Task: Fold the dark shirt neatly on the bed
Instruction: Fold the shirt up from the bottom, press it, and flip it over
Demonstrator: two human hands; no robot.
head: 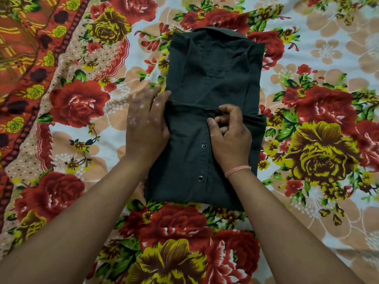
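The dark shirt lies folded into a narrow rectangle in the middle of the bed, collar at the far end. Its lower part is turned up over the body, showing the button placket with two snap buttons. The hem edge runs across the middle. My left hand rests flat with fingers spread on the shirt's left edge, at the fold line. My right hand has its fingers curled, pinching the hem edge near the placket. A pink thread band circles my right wrist.
The bed is covered by a floral sheet with red and yellow roses on a pale ground. A red patterned border band runs along the left side. Both forearms reach in from the near edge.
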